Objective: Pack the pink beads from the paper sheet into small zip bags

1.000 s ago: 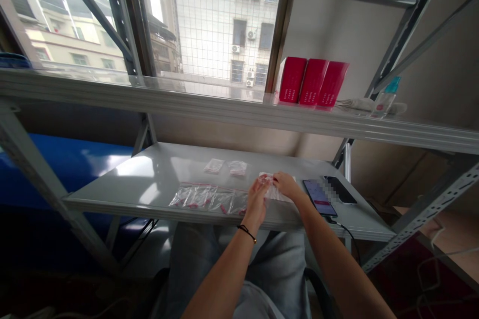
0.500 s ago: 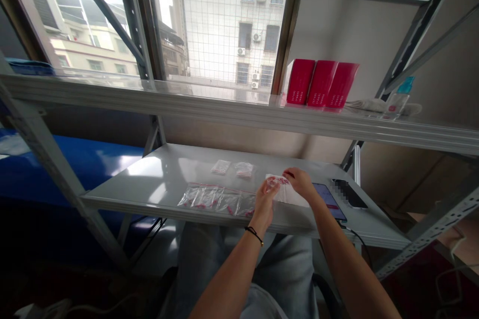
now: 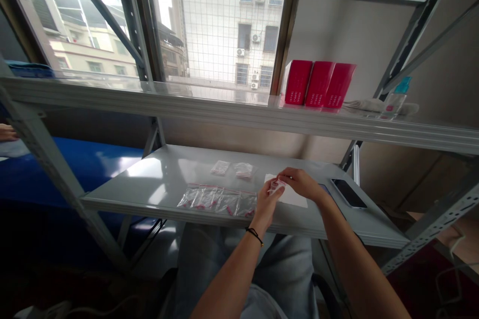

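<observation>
My left hand (image 3: 266,204) is closed around a small clear zip bag (image 3: 276,186), with pinkish-red showing near its top. At the bag's mouth, my right hand (image 3: 301,183) has its fingers bent and pressed together; any small thing between the fingertips is hidden. Both hands are above a white sheet of paper (image 3: 297,198). Left of them, a row of clear zip bags (image 3: 219,201) with small pinkish-red pieces inside lies along the table's front edge. Behind are two stacks of flat bags, a left stack (image 3: 220,167) and a right stack (image 3: 244,170).
A phone (image 3: 349,193) lies to the right on the grey table (image 3: 123,187); a tablet's edge (image 3: 325,188) shows under my right arm. Red boxes (image 3: 318,83) and a spray bottle (image 3: 395,99) stand on the shelf above. At far left appears another person's hand (image 3: 7,132).
My right hand has moved slightly left, onto the bag's mouth. My right forearm now covers more of the tablet. Another person's hand has come into view at the far left.
</observation>
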The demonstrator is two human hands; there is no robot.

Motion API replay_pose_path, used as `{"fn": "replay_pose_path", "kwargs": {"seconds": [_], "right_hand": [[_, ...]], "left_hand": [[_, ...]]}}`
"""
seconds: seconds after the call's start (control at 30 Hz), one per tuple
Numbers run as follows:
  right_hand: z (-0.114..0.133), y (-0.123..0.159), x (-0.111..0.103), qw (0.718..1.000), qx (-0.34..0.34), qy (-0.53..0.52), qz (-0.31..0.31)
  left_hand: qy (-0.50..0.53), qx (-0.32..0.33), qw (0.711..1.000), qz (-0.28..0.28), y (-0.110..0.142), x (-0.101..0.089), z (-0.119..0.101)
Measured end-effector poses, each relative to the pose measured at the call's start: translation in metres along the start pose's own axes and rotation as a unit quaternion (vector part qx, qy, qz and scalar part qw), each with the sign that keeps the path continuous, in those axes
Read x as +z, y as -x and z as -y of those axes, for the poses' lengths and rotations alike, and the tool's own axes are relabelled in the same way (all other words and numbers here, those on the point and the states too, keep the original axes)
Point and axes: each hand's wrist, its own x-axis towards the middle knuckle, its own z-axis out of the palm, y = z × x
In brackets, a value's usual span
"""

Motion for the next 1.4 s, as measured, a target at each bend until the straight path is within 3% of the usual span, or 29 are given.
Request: {"fn": "replay_pose_path", "kwargs": {"seconds": [0.13,0.23,0.3,0.37,0.47,0.57,0.63,0.73,0.8,0.9,1.13,1.4], "right_hand": [[-0.001,0.014,-0.002,0.998,-0.037,-0.038,-0.033],[0.004,0.032,-0.006,0.997,-0.054,-0.058,-0.013],[0.014,0.049,-0.01,0.996,-0.049,-0.07,0.004],[0.031,0.07,-0.009,0.996,-0.041,-0.078,0.011],[0.063,0.108,0.009,0.995,-0.035,-0.095,0.017],[0.089,0.141,0.052,0.993,-0.008,-0.116,0.011],[0.096,0.153,0.089,0.992,-0.003,-0.125,0.011],[0.095,0.158,0.143,0.99,0.003,-0.141,0.021],[0.09,0.16,0.171,0.984,0.015,-0.177,0.03],[0.084,0.167,0.197,0.963,0.063,-0.263,0.011],[0.084,0.171,0.211,0.901,0.165,-0.397,-0.053],[0.093,0.167,0.196,0.917,0.132,-0.375,-0.035]], "left_hand": [[0.014,-0.01,1.0,0.01,0.002,0.001,-0.002],[0.013,-0.037,0.999,0.036,0.009,0.003,-0.005],[0.0,-0.048,0.997,0.068,0.019,0.003,-0.012],[-0.033,-0.045,0.989,0.137,0.036,-0.003,-0.026],[-0.157,-0.01,0.951,0.267,0.073,-0.027,-0.057],[-0.316,0.064,0.892,0.317,0.114,-0.066,-0.083],[-0.39,0.087,0.865,0.302,0.136,-0.095,-0.088],[-0.45,0.084,0.851,0.257,0.154,-0.132,-0.083],[-0.46,0.082,0.852,0.236,0.158,-0.146,-0.079],[-0.443,0.079,0.864,0.227,0.158,-0.152,-0.078],[-0.426,0.063,0.875,0.22,0.162,-0.143,-0.078],[-0.432,0.035,0.888,0.157,0.161,-0.144,-0.071]]}}
